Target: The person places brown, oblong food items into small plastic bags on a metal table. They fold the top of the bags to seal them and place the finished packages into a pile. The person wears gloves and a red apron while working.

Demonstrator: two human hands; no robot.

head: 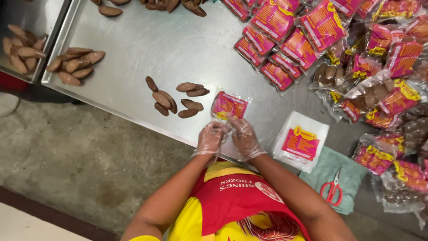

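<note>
Both hands wore clear plastic gloves. Left hand (211, 138) and right hand (244, 137) met at the near edge of a steel table (133, 40), fingers pinching the near end of a clear pouch (228, 106) with a pink-and-yellow label; the pouch lay flat, possibly empty. Loose brown oblong pieces (176, 99) sat just left of it. A stack of empty pouches (301, 141) lay right, red scissors (332, 188) on a green cloth (332, 176) nearer right, filled packs (307, 44) far right.

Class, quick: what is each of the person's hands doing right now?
Left hand: gloved, closed on the edge of the small pink plastic bag.
Right hand: gloved, pinching the same bag's edge.
</note>
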